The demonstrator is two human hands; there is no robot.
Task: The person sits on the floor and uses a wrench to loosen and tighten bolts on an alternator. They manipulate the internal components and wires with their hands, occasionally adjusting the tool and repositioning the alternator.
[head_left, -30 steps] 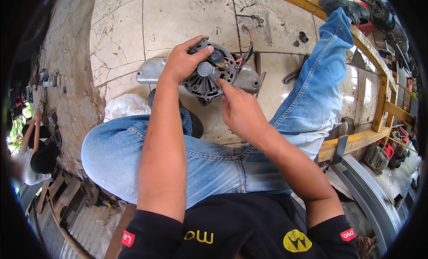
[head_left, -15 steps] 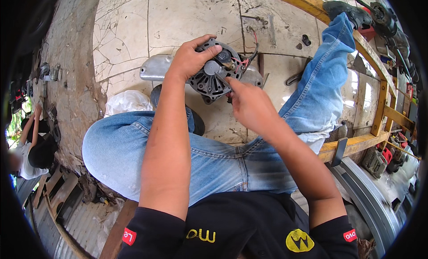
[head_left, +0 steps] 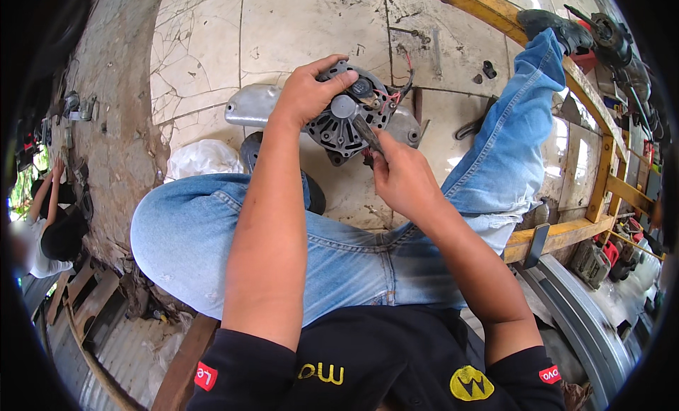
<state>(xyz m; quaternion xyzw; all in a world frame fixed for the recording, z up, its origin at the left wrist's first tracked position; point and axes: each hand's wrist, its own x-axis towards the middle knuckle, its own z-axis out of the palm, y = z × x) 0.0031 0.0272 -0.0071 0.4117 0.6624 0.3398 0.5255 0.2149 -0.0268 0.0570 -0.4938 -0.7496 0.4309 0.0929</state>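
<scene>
A grey metal alternator with a slotted, round end face rests in front of me. My left hand is closed around its upper left edge, with the thumb over the top. My right hand grips a dark, narrow metal tool, its kind unclear. The tool's tip lies against the slotted face, just below the round hub. Red wires and a dark cable come out on the right side. Behind and partly under the alternator lies a smooth silver metal cover.
Cracked tiles form the floor. A white plastic bag lies by my left knee. A long bolt and small dark parts are scattered farther off. A yellow frame runs along the right. Another person sits at far left.
My right hand has drawn back slightly toward me and turned, so more of the tool shows. My left hand keeps its hold on the alternator.
</scene>
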